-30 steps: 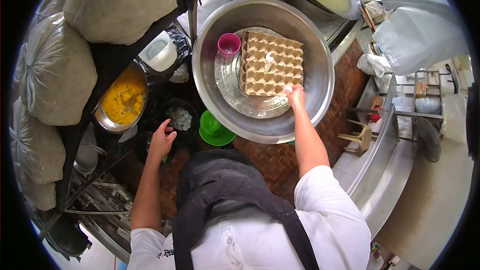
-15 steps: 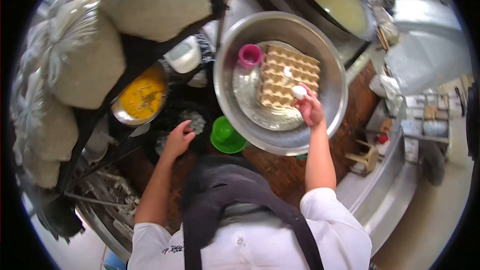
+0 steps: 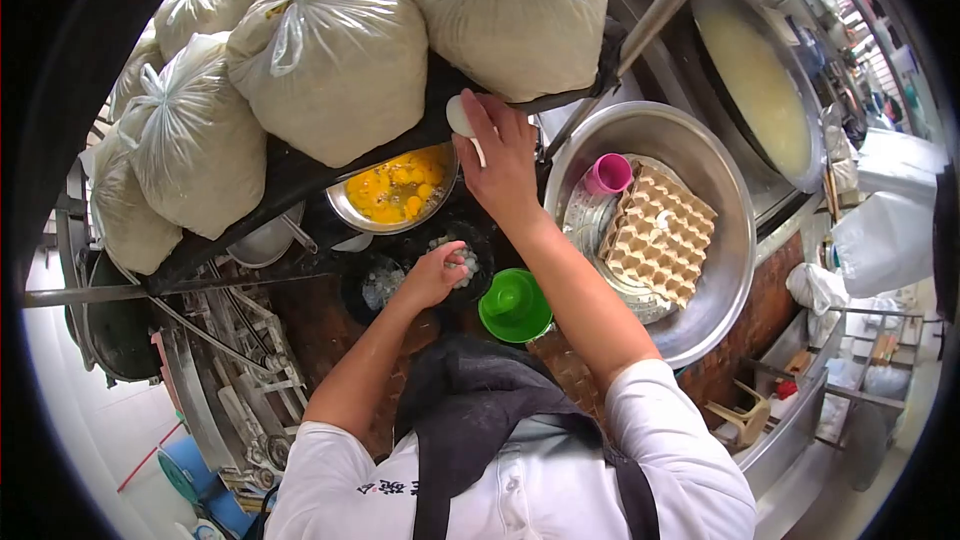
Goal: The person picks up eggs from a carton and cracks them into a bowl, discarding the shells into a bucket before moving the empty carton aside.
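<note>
A white egg is held in the fingers of my right hand, up near the dark shelf edge beside the bowl. Just left of it, a metal bowl contains yellow yolks. My left hand hovers over or touches a dark container of eggshells; its fingers are bent together, and whatever they may hold is too small to make out. Cardboard egg trays are stacked inside a large metal basin, next to a pink cup.
Tied plastic bags fill the shelf at upper left, with a metal pole at its right end. A green bowl is below the shell containers. A large pan of pale liquid stands at upper right.
My right hand has carried the egg from above the trays leftward to beside the yolk bowl. The view has shifted, showing more of the bags. My left hand's fingers have drawn in over the shells.
</note>
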Action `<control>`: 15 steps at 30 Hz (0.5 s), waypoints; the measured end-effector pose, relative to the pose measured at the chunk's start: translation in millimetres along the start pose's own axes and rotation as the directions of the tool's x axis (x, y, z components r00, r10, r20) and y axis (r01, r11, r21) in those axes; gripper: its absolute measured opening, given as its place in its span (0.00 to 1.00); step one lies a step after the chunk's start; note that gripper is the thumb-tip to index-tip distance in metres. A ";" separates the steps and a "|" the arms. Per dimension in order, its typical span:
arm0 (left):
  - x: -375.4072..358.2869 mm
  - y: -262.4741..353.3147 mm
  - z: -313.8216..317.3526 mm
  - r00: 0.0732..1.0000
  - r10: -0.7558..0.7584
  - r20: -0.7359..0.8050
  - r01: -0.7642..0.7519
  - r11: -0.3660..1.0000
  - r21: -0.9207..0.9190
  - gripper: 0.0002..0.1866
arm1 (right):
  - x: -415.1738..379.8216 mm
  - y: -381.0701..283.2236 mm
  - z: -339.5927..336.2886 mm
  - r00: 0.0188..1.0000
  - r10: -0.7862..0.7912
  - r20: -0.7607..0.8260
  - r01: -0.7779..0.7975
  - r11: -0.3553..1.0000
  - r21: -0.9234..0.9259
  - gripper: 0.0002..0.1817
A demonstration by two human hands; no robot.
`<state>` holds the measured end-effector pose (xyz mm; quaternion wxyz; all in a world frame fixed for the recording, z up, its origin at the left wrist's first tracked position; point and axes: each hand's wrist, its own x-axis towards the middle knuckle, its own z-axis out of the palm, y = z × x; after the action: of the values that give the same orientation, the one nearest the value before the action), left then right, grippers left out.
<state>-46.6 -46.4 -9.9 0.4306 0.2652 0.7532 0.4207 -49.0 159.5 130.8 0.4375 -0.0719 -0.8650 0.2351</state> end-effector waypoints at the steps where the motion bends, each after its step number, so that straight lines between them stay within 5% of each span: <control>1: -0.8 -3.3 -2.1 1.000 0.009 -0.004 -0.009 1.000 0.000 0.29 | -1.7 1.5 8.9 0.999 0.012 0.052 -0.009 0.998 -0.055 0.33; 5: -3.5 -12.5 -12.3 0.998 -0.030 -0.059 0.020 0.985 -0.169 0.26 | -9.6 -1.6 1.7 0.999 0.048 0.010 -0.049 0.997 0.052 0.32; 6: -1.2 -11.1 -18.2 0.996 -0.069 -0.057 0.050 0.959 -0.280 0.26 | -16.2 -6.8 -2.9 0.969 0.235 0.080 -0.247 0.936 0.249 0.32; 8: 1.6 -1.0 -31.3 0.995 -0.073 -0.074 0.030 0.885 -0.465 0.26 | -33.2 -20.1 -9.5 0.797 0.513 0.320 -0.599 0.594 0.537 0.31; 9: -0.1 11.2 -39.9 0.994 -0.043 -0.100 -0.018 0.843 -0.537 0.27 | -45.5 -20.0 -1.9 0.763 0.548 0.344 -0.609 0.428 0.668 0.27; 12: 1.4 38.0 -61.8 0.981 0.079 -0.179 -0.172 0.782 -0.599 0.27 | -71.8 -0.2 -2.2 0.383 0.372 0.845 -0.829 -0.266 0.493 0.22; 13: 3.6 43.3 -68.3 0.971 0.127 -0.202 -0.224 0.774 -0.592 0.27 | -69.9 -3.9 0.9 0.283 0.313 0.907 -0.888 -0.273 0.371 0.19; 15: 7.7 45.7 -84.3 0.977 0.154 -0.148 -0.206 0.857 -0.473 0.27 | -74.2 0.0 13.4 0.233 0.204 0.951 -0.915 -0.284 0.285 0.19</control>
<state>-122.1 -51.7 49.4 0.4017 0.1955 0.6170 0.6479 -14.6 130.4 70.4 -0.1187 -0.1762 -0.4013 0.8910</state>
